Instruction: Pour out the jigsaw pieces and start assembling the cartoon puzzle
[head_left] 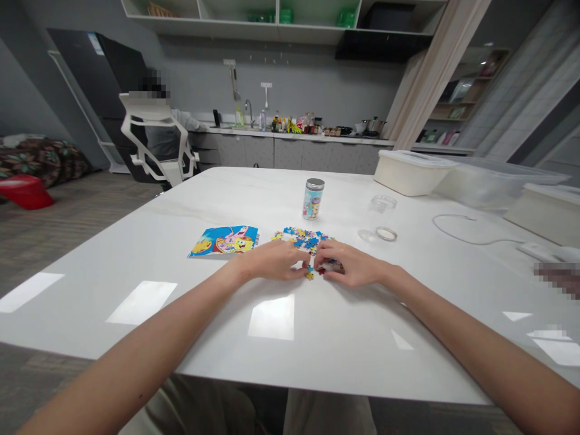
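On the white table, a pile of small puzzle pieces (308, 239) lies just beyond my hands. My left hand (283, 260) has its fingers bent together at a small blue and yellow piece (310, 272) on the tabletop. Curled over a few red and multicoloured pieces (333, 264) is my right hand (347, 263), thumb and fingers apart; whether it grips any is unclear. A printed picture sheet (225, 241) with a yellow cartoon figure lies to the left. Behind the pile stands an upright cylindrical tin (312, 199) with a grey lid.
Right of the tin are a clear round container (383, 203) and a ring-shaped lid (386, 234). Lidded bins (412, 173) and a white cable (471, 241) lie farther right. A person sits in a white chair (156, 136) at the back left.
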Motion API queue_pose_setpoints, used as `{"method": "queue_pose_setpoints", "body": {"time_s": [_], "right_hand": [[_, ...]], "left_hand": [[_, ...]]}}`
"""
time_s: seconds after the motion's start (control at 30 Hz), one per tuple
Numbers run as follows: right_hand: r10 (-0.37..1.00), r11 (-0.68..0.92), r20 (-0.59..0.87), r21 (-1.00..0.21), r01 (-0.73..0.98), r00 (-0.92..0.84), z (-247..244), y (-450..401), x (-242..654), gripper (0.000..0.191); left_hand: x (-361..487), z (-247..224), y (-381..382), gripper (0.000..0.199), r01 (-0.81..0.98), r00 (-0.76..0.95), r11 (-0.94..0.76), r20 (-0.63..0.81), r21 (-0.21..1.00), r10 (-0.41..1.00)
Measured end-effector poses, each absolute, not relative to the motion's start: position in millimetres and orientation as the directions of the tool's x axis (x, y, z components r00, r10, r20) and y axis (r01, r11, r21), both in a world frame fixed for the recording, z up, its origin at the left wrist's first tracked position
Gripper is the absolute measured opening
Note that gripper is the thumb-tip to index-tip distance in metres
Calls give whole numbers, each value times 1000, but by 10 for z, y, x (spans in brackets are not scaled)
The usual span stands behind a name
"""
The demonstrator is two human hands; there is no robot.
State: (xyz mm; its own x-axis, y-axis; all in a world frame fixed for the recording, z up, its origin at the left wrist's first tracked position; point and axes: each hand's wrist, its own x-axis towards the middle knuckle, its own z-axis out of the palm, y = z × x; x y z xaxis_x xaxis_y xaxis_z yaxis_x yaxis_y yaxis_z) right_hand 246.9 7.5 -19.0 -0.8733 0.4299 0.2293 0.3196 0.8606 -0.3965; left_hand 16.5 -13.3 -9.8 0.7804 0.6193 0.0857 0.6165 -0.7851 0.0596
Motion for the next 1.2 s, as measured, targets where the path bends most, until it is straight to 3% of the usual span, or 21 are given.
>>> {"method": "queue_pose_setpoints", "body": {"time_s": [0.2,0.6,0.73,1.2], "right_hand": [[447,855,243,-398,332,-861,-259,88,2457,26],[473,849,255,-389,359,-843,-301,49,2362,10],[484,850,257,-363,381,-836,-310,48,2359,9],[487,844,280,-393,364,-828,-295,22,2381,22]], "left_hand": [[165,-110,-140,18,612,782,-787,84,81,617],[190,-85,-162,31,619,780,-783,63,67,622],[204,-75,-169,23,631,771,-771,42,82,636],[155,-41,-148,23,645,758,-757,40,107,651]]}}
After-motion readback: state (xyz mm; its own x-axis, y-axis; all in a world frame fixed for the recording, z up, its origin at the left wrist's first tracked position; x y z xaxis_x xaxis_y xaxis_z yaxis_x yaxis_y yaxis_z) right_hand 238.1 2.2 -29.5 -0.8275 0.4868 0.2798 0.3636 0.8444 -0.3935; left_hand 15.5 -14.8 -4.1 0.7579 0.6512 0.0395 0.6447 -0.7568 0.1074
